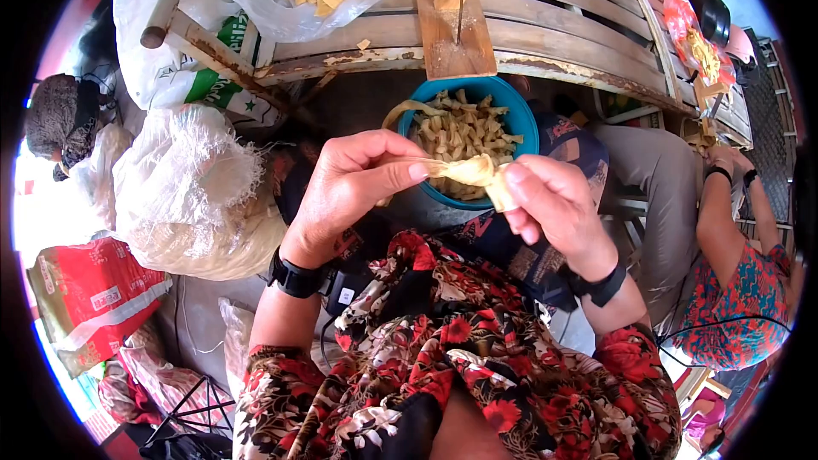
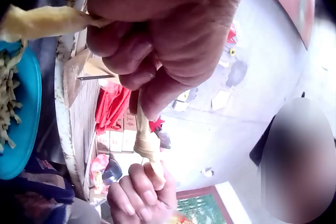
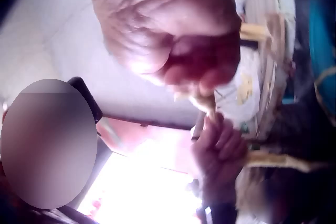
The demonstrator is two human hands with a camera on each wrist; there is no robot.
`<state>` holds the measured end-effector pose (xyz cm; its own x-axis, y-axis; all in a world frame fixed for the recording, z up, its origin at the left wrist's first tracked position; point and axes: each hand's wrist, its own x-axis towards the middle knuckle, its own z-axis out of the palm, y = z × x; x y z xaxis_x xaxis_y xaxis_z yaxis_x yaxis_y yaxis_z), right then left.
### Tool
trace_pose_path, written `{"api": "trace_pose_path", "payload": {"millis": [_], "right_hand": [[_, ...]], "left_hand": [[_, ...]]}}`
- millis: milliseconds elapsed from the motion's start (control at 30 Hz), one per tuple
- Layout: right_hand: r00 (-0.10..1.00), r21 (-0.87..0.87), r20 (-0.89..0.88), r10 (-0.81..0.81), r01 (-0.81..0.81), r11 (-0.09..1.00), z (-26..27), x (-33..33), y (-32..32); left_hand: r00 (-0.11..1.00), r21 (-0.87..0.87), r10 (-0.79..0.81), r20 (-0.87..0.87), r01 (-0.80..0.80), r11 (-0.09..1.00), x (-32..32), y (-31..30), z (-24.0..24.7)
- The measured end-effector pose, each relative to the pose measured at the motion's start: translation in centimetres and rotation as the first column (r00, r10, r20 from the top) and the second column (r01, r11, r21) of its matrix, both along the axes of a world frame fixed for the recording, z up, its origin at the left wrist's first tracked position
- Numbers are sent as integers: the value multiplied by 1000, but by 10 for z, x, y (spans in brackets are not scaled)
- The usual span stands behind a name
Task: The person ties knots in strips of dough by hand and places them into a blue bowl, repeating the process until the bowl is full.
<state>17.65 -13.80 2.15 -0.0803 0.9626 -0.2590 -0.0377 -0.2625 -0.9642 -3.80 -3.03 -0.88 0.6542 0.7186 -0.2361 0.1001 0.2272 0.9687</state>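
A pale yellow, flat, flexible strip [image 1: 474, 171] with a knot in it is stretched between the two hands, over the near side of a blue basin [image 1: 530, 123]. My left hand [image 1: 351, 187] pinches the strip's thin left part between thumb and forefinger. The short end right of the knot is pinched by my right hand [image 1: 558, 211]. In the left wrist view a loose tail [image 2: 48, 23] of the strip runs out beyond the left hand [image 2: 157, 35]. Many knotted yellow pieces [image 1: 464, 129] fill the basin, and the long tail hangs by its left rim.
A slatted bench [image 1: 545, 38] stands ahead, with a wooden block [image 1: 456, 34] bearing an upright metal rod at its edge. An open plastic bag [image 1: 319, 21] of yellow strips lies on it. White sacks [image 1: 192, 196] crowd the left. Another person [image 1: 737, 290] sits at the right.
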Motion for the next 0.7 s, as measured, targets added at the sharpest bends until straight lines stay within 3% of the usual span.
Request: {"api": "trace_pose_path", "payload": {"millis": [33,100,133,200,333,367,433,500,567,600,667,700], "right_hand": [[998,-61,-26,60,-62,996,-5,6,4],[997,61,-69,44,-40,997,-10,14,15],[999,-61,-49,18,-21,998,-11,21,20],[992,-118,-85,91,-100,988,-9,28,31],[861,-269,-362,357,-463,844,10,22,46],[839,-336,-418,348,-499,798,10,19,48],[773,-222,-488,405,-558,799,-6,19,47],[783,-273,-412,467,-595,756,-4,32,47],[835,-282,-403,375,-503,817,-10,36,54],[878,-271,-337,340,-437,858,-15,39,62],[937,-224,-224,268,-317,922,-35,50,83],[973,-194,-87,213,-226,955,-39,54,94]], "left_hand": [[1000,28,8,21,-9,1000,1,-1,2],[998,89,21,65,-27,996,3,0,7],[998,159,0,56,-9,987,4,0,9],[998,301,-38,44,23,953,9,2,11],[989,671,-145,29,88,737,23,8,19],[989,716,-143,39,73,695,26,9,21],[987,809,-163,13,85,582,24,16,21],[974,761,-130,-183,224,609,12,23,32],[993,653,-62,-96,110,749,17,38,12],[984,522,-1,-181,97,847,22,42,8],[989,396,55,-139,5,918,42,62,-8],[985,351,96,-141,-41,936,51,73,-18]]}}
